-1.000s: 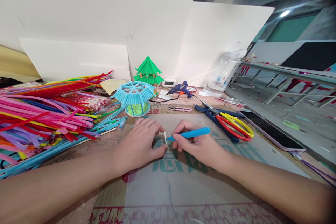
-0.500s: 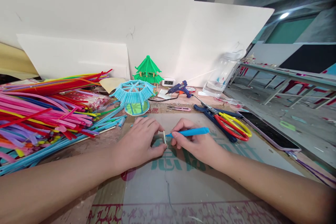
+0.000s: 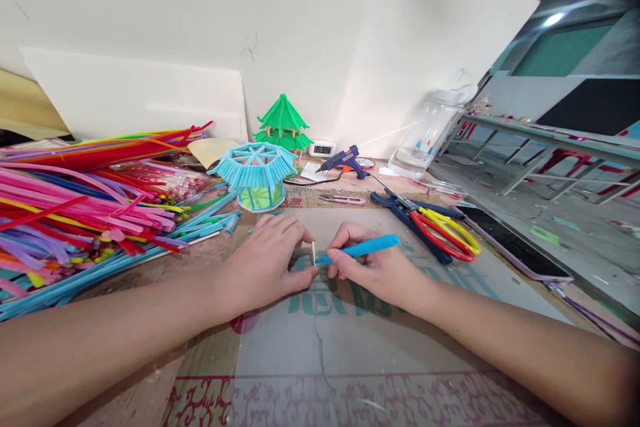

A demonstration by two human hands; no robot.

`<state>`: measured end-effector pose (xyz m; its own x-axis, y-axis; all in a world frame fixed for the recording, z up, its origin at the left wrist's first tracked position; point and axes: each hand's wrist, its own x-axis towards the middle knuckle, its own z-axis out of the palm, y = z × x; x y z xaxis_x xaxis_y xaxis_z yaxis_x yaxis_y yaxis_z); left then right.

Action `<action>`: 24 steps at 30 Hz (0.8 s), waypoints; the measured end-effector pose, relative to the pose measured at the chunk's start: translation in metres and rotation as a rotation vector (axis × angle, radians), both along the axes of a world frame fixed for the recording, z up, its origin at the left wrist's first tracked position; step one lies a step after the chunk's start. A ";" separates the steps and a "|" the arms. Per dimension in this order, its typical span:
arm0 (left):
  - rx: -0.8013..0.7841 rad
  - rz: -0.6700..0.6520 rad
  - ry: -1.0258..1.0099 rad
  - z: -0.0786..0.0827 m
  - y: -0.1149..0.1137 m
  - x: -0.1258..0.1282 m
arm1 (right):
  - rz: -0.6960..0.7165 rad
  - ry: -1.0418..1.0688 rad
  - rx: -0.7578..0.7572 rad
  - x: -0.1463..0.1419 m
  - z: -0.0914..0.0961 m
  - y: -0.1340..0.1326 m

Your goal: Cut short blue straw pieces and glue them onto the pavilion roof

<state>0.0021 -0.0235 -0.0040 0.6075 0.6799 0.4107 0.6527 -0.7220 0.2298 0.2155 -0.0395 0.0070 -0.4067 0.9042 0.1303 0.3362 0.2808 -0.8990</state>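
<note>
My left hand [image 3: 265, 260] rests on the cardboard-covered table [image 3: 360, 347] and pinches a short pale stick [image 3: 313, 252] upright between thumb and fingers. My right hand [image 3: 370, 267] grips a light blue pen-shaped tool [image 3: 364, 249] like a pencil, its tip touching the stick near its base. Both hands sit close together at the middle of the table. A light blue straw model with a green base [image 3: 257, 176] stands just behind my left hand.
A big heap of coloured straws [image 3: 85, 193] fills the left side. Behind stand a green straw pagoda [image 3: 283, 123], a small clock [image 3: 321, 149], a blue glue gun [image 3: 345, 161] and a clear jar [image 3: 427, 137]. Scissors [image 3: 435, 227] and a phone [image 3: 515, 243] lie to the right.
The view has tilted slightly, shifting everything up a little. My hands keep the same hold on the stick and the blue tool.
</note>
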 end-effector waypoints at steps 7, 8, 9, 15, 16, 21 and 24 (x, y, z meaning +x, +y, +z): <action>0.000 0.000 -0.004 -0.001 0.001 0.001 | 0.017 0.023 0.030 0.001 -0.001 0.001; -0.003 0.002 -0.004 -0.001 0.001 0.001 | 0.013 0.035 0.026 0.001 -0.002 0.002; -0.006 0.002 -0.004 0.000 0.001 0.001 | 0.010 0.043 0.020 0.001 -0.002 0.002; -0.003 0.001 -0.015 -0.002 0.000 0.000 | 0.029 -0.016 0.043 0.001 -0.002 0.001; -0.002 0.002 -0.019 -0.002 0.000 0.000 | 0.034 -0.034 0.053 0.001 -0.001 0.000; -0.031 0.009 -0.043 -0.004 0.001 0.001 | 0.032 -0.064 0.085 0.002 -0.004 0.000; -0.034 0.015 -0.046 -0.004 0.001 0.001 | 0.006 -0.019 0.091 0.003 -0.006 0.002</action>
